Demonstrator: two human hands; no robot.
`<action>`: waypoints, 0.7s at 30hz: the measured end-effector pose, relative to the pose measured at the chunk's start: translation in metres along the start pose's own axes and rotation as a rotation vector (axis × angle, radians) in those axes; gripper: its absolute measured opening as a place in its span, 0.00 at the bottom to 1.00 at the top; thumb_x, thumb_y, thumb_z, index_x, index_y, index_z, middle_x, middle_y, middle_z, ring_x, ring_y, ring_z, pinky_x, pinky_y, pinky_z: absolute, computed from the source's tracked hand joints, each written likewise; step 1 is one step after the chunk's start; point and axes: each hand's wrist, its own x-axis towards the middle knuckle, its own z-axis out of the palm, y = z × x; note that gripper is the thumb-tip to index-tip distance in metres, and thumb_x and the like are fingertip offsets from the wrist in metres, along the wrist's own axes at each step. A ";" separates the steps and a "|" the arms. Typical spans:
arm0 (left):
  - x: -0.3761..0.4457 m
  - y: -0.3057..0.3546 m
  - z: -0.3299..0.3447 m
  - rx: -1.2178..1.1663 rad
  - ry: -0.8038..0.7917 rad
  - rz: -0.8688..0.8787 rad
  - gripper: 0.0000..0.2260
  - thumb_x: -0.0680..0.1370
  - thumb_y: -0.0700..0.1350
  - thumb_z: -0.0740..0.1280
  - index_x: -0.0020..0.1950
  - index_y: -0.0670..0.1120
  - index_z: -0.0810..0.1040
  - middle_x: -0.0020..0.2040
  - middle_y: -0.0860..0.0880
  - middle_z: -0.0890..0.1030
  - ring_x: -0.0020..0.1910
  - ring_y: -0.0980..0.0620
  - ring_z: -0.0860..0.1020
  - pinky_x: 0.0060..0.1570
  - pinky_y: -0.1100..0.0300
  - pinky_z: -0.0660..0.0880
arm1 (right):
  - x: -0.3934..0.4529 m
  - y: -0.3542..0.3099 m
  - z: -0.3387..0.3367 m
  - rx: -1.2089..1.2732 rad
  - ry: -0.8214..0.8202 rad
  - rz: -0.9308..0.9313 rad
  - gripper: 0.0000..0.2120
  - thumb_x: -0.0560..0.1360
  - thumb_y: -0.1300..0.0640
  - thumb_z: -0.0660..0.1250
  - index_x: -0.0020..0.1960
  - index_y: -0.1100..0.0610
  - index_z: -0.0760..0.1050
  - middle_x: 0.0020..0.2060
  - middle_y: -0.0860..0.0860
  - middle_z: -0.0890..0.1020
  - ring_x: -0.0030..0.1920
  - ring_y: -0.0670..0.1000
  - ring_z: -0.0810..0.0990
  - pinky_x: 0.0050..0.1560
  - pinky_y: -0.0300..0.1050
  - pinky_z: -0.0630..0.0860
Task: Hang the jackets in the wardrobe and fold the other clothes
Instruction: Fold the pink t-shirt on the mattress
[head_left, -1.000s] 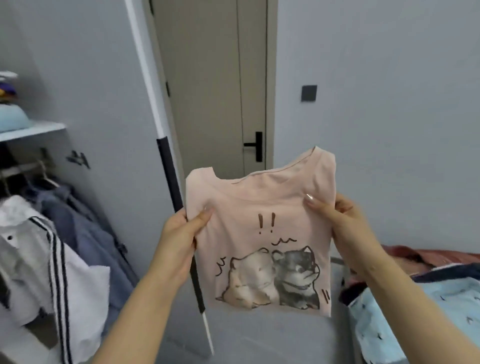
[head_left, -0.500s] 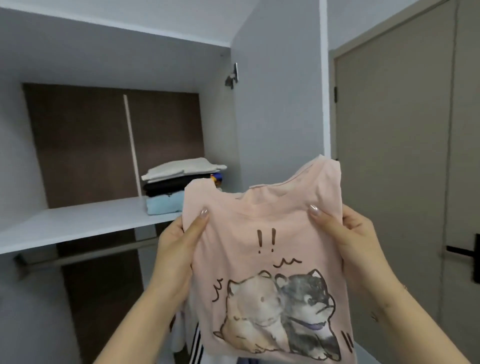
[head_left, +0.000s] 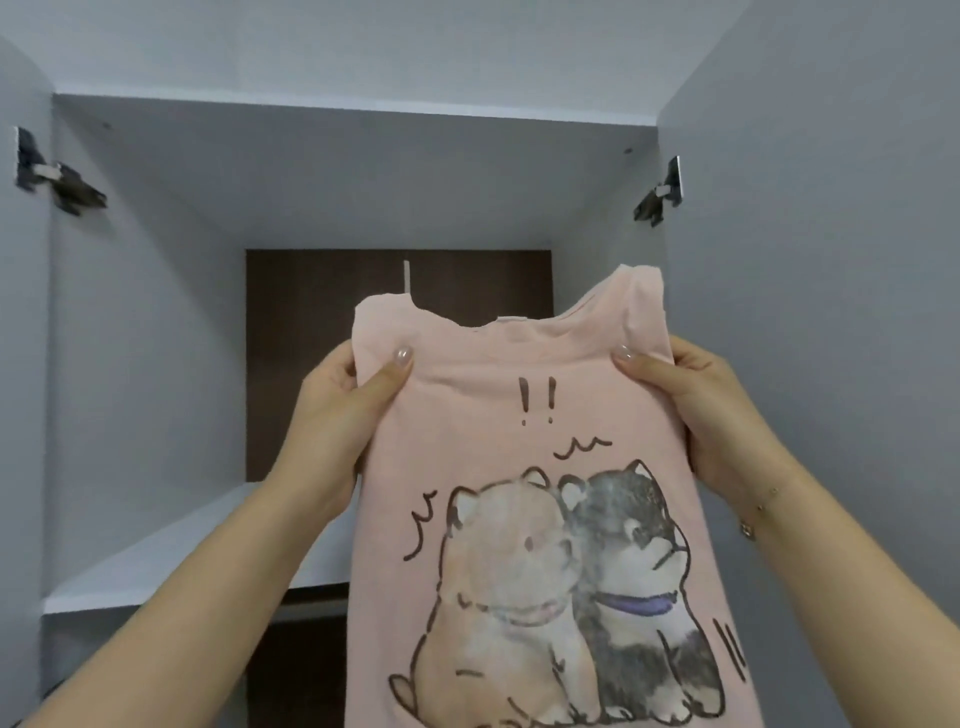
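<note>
A folded pink T-shirt (head_left: 519, 395) with two cartoon dogs printed on it hangs upright in front of me, collar up. My left hand (head_left: 337, 415) grips its left edge, thumb on the front and fingers behind. My right hand (head_left: 711, 410) grips the right edge the same way. The shirt is held in front of the open upper compartment of the wardrobe (head_left: 156, 322). It covers the right part of the white shelf (head_left: 171, 556).
The wardrobe has grey walls and a dark brown back panel (head_left: 311, 338). Both doors stand open, with hinges at the upper left (head_left: 57, 179) and upper right (head_left: 660, 195). The visible left part of the shelf is bare.
My view has swung left and up, from the room door to squarely facing the wardrobe's upper compartment. The shirt has come up with both hands. The stack of folded clothes seen earlier is out of sight.
</note>
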 end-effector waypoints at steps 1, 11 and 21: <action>0.019 -0.002 -0.001 -0.016 -0.002 0.001 0.05 0.77 0.50 0.70 0.52 0.55 0.80 0.47 0.53 0.86 0.44 0.53 0.85 0.37 0.57 0.81 | 0.020 0.001 0.005 -0.019 -0.006 -0.022 0.05 0.73 0.60 0.72 0.49 0.56 0.84 0.44 0.57 0.86 0.41 0.53 0.85 0.42 0.47 0.83; 0.239 -0.043 0.019 -0.209 -0.012 -0.394 0.05 0.77 0.42 0.70 0.50 0.42 0.77 0.40 0.43 0.85 0.32 0.48 0.84 0.27 0.54 0.80 | 0.228 0.014 0.032 -0.183 -0.033 0.051 0.11 0.77 0.59 0.68 0.59 0.59 0.79 0.49 0.59 0.85 0.39 0.54 0.84 0.36 0.46 0.83; 0.317 -0.252 0.029 -0.015 -0.054 -0.771 0.10 0.79 0.39 0.67 0.60 0.39 0.76 0.41 0.42 0.81 0.35 0.46 0.80 0.24 0.56 0.79 | 0.324 0.193 -0.002 -0.536 -0.060 0.589 0.13 0.79 0.57 0.66 0.56 0.67 0.75 0.37 0.58 0.83 0.32 0.53 0.82 0.35 0.43 0.80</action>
